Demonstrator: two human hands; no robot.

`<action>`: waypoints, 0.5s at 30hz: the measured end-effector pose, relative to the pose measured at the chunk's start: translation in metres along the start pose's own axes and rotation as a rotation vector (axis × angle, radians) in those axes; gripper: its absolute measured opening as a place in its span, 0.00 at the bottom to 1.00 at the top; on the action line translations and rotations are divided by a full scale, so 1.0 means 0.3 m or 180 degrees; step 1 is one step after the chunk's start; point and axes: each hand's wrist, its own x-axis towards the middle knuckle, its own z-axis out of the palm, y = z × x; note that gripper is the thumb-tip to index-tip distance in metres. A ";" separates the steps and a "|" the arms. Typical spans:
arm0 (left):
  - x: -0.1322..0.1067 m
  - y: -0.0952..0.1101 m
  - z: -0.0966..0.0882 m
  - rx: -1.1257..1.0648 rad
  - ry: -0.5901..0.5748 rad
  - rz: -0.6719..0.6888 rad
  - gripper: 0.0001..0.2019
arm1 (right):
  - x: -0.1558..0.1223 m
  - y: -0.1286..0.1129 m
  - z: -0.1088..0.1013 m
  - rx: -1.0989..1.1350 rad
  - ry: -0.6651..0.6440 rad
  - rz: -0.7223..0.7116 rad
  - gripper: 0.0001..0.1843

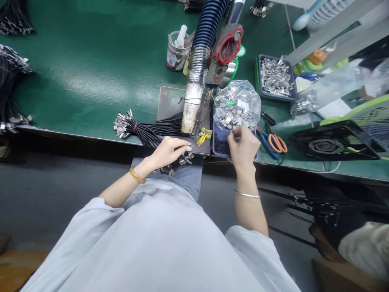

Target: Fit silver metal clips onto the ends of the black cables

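Observation:
My left hand [172, 152] is closed in a pinch at the bench edge. A small thin tip shows at its fingertips, too fine to name. Just below it, metal-ended cables [185, 159] hang over my lap. Behind that hand lies a bundle of black cables [152, 127] with silvery metal ends, tied with a red band. My right hand [244, 148] pinches its fingers together over a blue-purple tray [217, 153]; whatever they hold is hidden. Small black parts [221, 144] fill the tray's front, and a clear bag of metal clips [237, 107] rests at its back.
A ribbed hose [202, 52] comes down beside a clamped tool with red wire [229, 46]. Yellow tags [203, 137], a tin can [176, 52], orange-handled pliers [277, 144], a tray of metal clips [276, 77] and a black fan [331, 144] stand around. More cable bundles [13, 81] lie left.

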 end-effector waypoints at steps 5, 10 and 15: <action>0.011 0.043 -0.013 -0.0872 0.0098 -0.0705 0.08 | -0.091 -0.113 -0.032 0.1848 0.0320 0.0595 0.10; 0.014 0.052 -0.002 -0.0652 0.0337 -0.0698 0.06 | -0.183 -0.270 -0.016 0.2608 0.0053 0.0497 0.08; 0.014 0.061 -0.005 -0.0373 0.0372 -0.0423 0.09 | -0.214 -0.316 0.039 0.2488 0.0140 0.0274 0.05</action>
